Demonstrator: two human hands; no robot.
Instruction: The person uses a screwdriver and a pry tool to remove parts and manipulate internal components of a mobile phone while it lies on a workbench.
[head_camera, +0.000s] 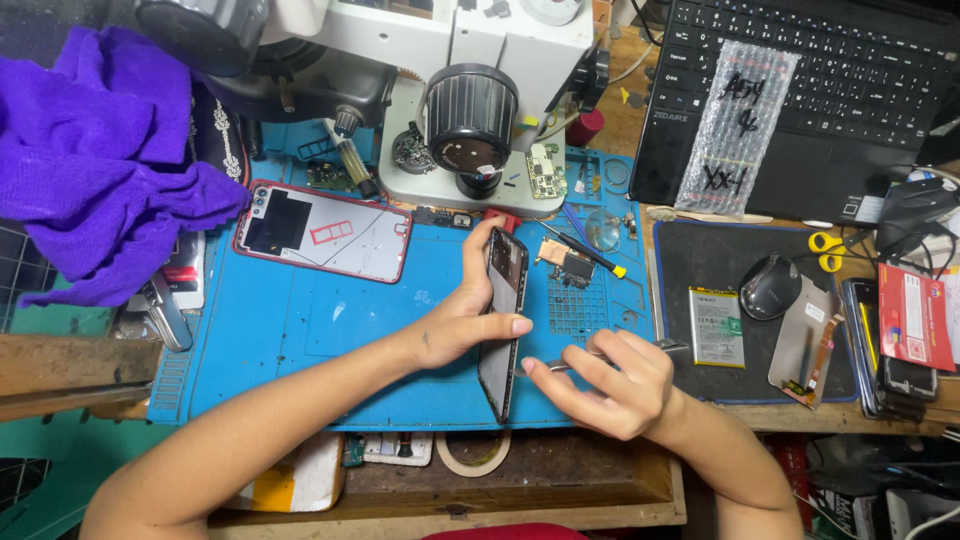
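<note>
Centre of frame, over blue mat: opened phone stood on edge, clasped by left hand. Right hand pinching metal tweezers at phone's lower edge. Step judged: prying or picking internals. Next calls for steady hold, fine tip control.

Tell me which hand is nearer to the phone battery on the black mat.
Right. The right hand, holding tweezers beside the phone, sits just left of the battery. The left hand grips the phone, farther left, beyond it.
</note>
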